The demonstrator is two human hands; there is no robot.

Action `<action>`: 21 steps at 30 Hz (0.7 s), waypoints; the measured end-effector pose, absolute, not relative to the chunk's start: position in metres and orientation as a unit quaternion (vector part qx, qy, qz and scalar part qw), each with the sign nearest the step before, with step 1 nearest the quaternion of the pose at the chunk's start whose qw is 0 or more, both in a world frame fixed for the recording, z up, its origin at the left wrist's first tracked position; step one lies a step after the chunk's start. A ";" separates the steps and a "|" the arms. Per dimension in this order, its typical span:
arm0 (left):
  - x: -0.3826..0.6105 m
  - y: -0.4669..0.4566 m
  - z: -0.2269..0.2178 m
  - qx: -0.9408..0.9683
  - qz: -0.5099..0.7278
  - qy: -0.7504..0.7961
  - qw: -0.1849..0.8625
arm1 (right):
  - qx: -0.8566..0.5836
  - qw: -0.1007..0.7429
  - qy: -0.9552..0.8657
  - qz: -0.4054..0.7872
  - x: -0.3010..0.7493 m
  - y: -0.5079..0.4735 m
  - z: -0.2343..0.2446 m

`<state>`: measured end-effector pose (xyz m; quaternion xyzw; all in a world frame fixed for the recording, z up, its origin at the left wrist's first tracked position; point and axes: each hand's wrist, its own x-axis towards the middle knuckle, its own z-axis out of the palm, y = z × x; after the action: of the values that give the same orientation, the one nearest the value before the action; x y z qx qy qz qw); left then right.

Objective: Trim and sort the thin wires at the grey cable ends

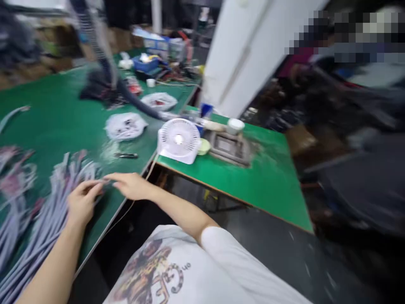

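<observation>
My left hand (81, 202) is closed in a pinch at the right edge of a bundle of grey cables (53, 223). Between its thumb and index finger a thin grey cable end (105, 181) shows, blurred. From the right, my right hand (131, 185) reaches to the same cable end, its thumb and index finger closed around the tip. Both hands are just above the green table (63, 122). A small dark tool (126, 156), perhaps a cutter, lies on the table beyond my right hand.
A white fan (179, 140) stands on the corner of a lower green table (272, 181). Behind the tool lies a white bag of small dark parts (125, 126), with another white bag (159, 101) farther back. A flexible dark hose (133, 99) crosses above. A white pillar (240, 55) rises behind.
</observation>
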<state>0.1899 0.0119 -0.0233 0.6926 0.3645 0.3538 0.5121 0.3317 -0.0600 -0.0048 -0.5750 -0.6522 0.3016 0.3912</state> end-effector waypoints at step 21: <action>0.172 0.014 -0.035 0.544 0.402 0.426 0.601 | -0.502 0.412 -0.667 0.365 0.339 -0.050 -0.028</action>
<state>0.1718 0.0142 -0.0353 0.5438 0.4255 0.4022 0.6012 0.3395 -0.0503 -0.0281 -0.5017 -0.6674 0.3646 0.4122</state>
